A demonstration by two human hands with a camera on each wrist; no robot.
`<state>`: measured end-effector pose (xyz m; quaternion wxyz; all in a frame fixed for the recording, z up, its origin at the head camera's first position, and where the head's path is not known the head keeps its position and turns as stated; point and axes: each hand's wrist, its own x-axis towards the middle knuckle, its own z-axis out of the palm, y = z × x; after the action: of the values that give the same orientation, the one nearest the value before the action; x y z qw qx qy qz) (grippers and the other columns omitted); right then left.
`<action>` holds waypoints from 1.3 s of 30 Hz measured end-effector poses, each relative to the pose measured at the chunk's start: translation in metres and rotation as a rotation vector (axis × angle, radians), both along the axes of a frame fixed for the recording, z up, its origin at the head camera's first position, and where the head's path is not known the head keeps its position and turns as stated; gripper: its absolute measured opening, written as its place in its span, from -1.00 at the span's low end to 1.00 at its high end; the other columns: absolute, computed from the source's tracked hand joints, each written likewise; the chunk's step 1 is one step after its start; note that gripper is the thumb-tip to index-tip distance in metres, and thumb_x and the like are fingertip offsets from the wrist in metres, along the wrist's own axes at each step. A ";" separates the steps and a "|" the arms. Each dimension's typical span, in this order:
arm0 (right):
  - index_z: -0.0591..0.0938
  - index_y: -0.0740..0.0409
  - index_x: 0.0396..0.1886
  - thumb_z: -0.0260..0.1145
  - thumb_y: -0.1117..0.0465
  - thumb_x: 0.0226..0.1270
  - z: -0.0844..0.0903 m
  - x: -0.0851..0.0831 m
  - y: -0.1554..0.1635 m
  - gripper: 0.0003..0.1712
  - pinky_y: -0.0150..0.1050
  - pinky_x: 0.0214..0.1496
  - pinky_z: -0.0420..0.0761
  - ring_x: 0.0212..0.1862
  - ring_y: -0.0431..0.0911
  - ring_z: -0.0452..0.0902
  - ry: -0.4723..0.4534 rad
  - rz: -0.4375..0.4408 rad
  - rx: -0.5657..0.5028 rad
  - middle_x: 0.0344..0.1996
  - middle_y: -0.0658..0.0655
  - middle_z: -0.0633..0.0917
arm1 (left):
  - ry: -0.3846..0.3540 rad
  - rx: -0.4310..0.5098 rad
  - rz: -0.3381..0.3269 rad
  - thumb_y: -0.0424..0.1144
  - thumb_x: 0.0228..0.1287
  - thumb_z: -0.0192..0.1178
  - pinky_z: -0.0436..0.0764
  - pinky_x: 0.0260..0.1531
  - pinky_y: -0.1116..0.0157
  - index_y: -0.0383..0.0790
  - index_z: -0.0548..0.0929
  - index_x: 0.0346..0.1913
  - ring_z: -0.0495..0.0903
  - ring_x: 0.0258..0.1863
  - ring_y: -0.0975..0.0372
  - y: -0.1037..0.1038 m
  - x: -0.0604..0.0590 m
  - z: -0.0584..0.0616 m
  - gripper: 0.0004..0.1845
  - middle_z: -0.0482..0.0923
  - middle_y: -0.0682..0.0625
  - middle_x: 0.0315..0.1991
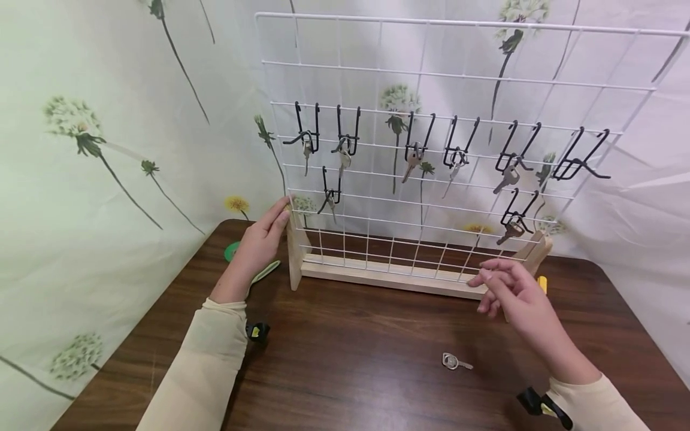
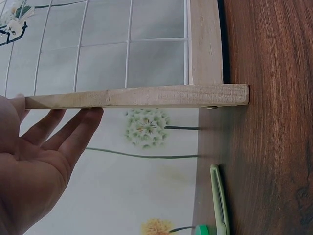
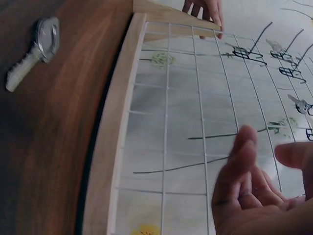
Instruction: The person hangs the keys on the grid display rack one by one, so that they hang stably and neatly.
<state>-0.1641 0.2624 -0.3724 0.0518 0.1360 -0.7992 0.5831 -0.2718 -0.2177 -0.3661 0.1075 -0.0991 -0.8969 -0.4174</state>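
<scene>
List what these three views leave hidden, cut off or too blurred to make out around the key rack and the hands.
- Head view: the keys on the hooks are too small to tell apart.
- Head view: the yellow object is mostly hidden behind the right hand.
- Left wrist view: the green object is cut off by the bottom edge.
- Right wrist view: the right hand's fingertips are blurred; contact with the wire grid is unclear.

Soft, even room light leaves faint shadows on the dark brown wooden table [image 1: 350, 359], the head view bowing the white wire grid rack [image 1: 442, 90] toward its edges, while the dimmer right wrist view blurs nearby fingers [image 3: 239, 161], perhaps from motion.
</scene>
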 end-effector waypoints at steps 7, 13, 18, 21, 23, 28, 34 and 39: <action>0.49 0.29 0.28 0.24 0.16 0.69 -0.019 0.005 -0.006 -0.63 -0.28 -0.27 0.71 -0.47 -0.08 0.74 -0.110 0.138 0.272 -0.13 0.25 0.84 | 0.006 0.000 0.003 0.21 0.76 -0.21 0.32 0.60 -0.27 0.26 0.20 0.71 0.27 0.66 -0.17 0.001 0.001 0.000 -0.40 0.23 -0.10 0.69; 0.60 0.18 0.11 0.38 0.00 0.58 -0.037 0.004 -0.007 -0.63 -0.32 -0.31 0.67 -0.45 -0.27 0.67 -0.171 0.294 0.474 -0.32 0.04 0.79 | 0.014 -0.001 0.001 0.21 0.76 -0.21 0.32 0.60 -0.26 0.28 0.22 0.71 0.27 0.66 -0.17 0.001 0.000 -0.001 -0.41 0.25 -0.10 0.68; 0.64 -0.07 -0.21 0.50 -0.11 0.43 -0.046 0.001 -0.003 -0.72 -0.42 -0.38 0.51 -0.44 -0.43 0.50 -0.117 0.373 0.638 -0.47 -0.22 0.66 | 0.018 0.000 0.001 0.21 0.76 -0.20 0.32 0.59 -0.27 0.30 0.22 0.70 0.27 0.66 -0.16 0.001 -0.001 0.000 -0.42 0.25 -0.09 0.68; 0.63 -0.05 -0.27 0.56 -0.12 0.36 -0.048 0.000 -0.003 -0.67 -0.42 -0.41 0.48 -0.47 -0.42 0.46 -0.129 0.412 0.638 -0.52 -0.23 0.59 | 0.020 -0.002 0.005 0.20 0.76 -0.20 0.32 0.60 -0.27 0.28 0.23 0.70 0.28 0.66 -0.16 0.001 -0.001 0.000 -0.42 0.25 -0.09 0.68; 0.62 -0.03 -0.27 0.58 -0.12 0.32 -0.049 -0.001 -0.003 -0.64 -0.42 -0.40 0.47 -0.47 -0.42 0.45 -0.138 0.432 0.636 -0.52 -0.23 0.57 | 0.020 -0.003 0.007 0.21 0.76 -0.20 0.32 0.59 -0.27 0.27 0.23 0.70 0.28 0.65 -0.17 0.002 -0.001 0.000 -0.41 0.25 -0.10 0.68; 0.62 -0.02 -0.28 0.62 -0.07 0.27 -0.049 -0.001 -0.005 -0.64 -0.42 -0.39 0.47 -0.46 -0.42 0.44 -0.146 0.474 0.637 -0.52 -0.23 0.55 | 0.006 -0.006 0.009 0.24 0.74 -0.22 0.31 0.60 -0.26 0.27 0.20 0.71 0.26 0.66 -0.17 0.001 -0.002 -0.002 -0.39 0.23 -0.09 0.69; 0.63 -0.02 -0.29 0.64 0.01 0.24 -0.048 0.000 -0.009 -0.68 -0.42 -0.40 0.44 -0.47 -0.43 0.41 -0.142 0.472 0.659 -0.53 -0.24 0.54 | 0.001 -0.005 0.009 0.26 0.74 -0.22 0.32 0.60 -0.26 0.28 0.18 0.72 0.26 0.66 -0.17 0.000 -0.002 -0.002 -0.38 0.22 -0.08 0.70; 0.62 -0.01 -0.30 0.63 0.03 0.25 -0.049 -0.001 -0.010 -0.68 -0.42 -0.42 0.43 -0.48 -0.41 0.40 -0.170 0.483 0.649 -0.54 -0.22 0.53 | -0.004 -0.005 0.009 0.26 0.74 -0.22 0.31 0.60 -0.26 0.30 0.19 0.71 0.25 0.67 -0.17 0.000 -0.002 -0.002 -0.38 0.22 -0.08 0.70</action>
<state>-0.1656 0.2520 -0.4209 -0.1983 0.2806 -0.8881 0.3054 -0.2734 -0.2176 -0.3680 0.1074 -0.0946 -0.8986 -0.4148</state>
